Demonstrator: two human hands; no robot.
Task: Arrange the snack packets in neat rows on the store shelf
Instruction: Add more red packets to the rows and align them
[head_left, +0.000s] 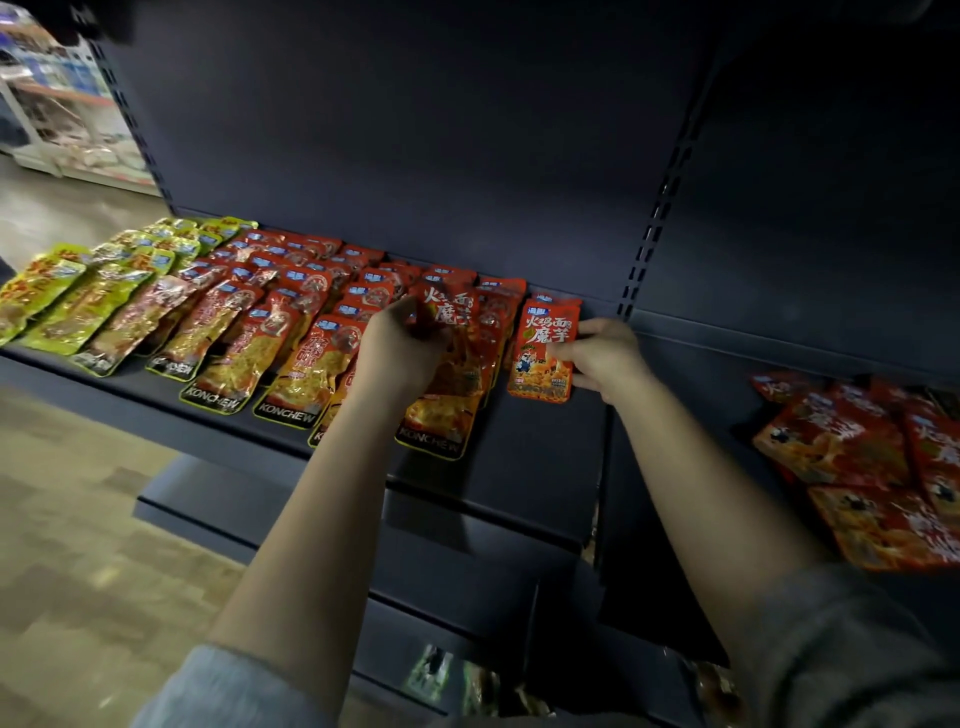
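Observation:
Rows of snack packets lie on the dark store shelf (540, 447): yellow-green ones (78, 306) at the left, red ones (291, 291) across the middle. My left hand (400, 353) grips a red packet (449, 353) over the right end of the rows. My right hand (605, 358) pinches the right edge of a smaller red packet (543, 353), which heads a short row just right of the others.
A loose pile of red packets (872, 467) lies on the neighbouring shelf section at the right. Slotted uprights (654, 218) divide the sections. Lower shelves (363, 525) jut out below. Tiled floor (93, 519) and another aisle's shelving are at the left.

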